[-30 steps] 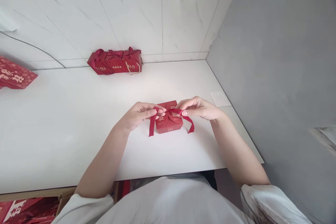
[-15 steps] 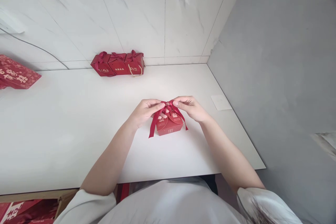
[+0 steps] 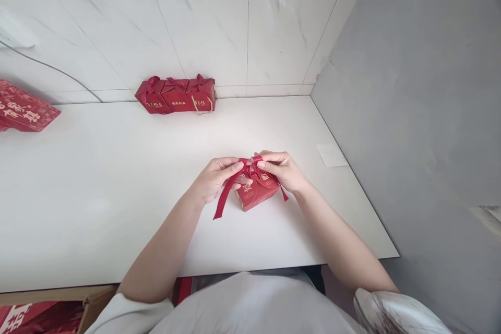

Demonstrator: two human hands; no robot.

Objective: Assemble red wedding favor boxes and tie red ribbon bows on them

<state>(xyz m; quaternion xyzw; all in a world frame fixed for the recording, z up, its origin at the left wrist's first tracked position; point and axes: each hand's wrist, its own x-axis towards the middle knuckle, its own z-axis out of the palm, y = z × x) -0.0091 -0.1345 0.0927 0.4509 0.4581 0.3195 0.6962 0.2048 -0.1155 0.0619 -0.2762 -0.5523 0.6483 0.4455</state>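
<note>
A small red gift box [image 3: 257, 193] with pale printed characters sits on the white table, turned at an angle to its front edge. Dark red ribbon [image 3: 224, 199] is looped and knotted over the box's top. My left hand [image 3: 219, 177] pinches the ribbon between thumb and forefinger on the left, and its lower fingers reach over the box lid. On the other side, my right hand [image 3: 282, 169] pinches a ribbon loop with thumb and fingertips. One ribbon tail hangs down left of the box; a shorter one shows at its right. The fingers partly cover the knot.
Three red ribboned boxes [image 3: 176, 96] stand in a row against the tiled wall. A red printed package [image 3: 27, 107] lies at the far left. A white square [image 3: 331, 155] is near the table's right edge, by a grey panel [image 3: 422, 115]. An open carton [image 3: 96, 302] holds red items below left.
The small box has turned and shifted slightly toward me and to the right. Both hands have come a little lower, still pinching the ribbon, and the left tail swings further left.
</note>
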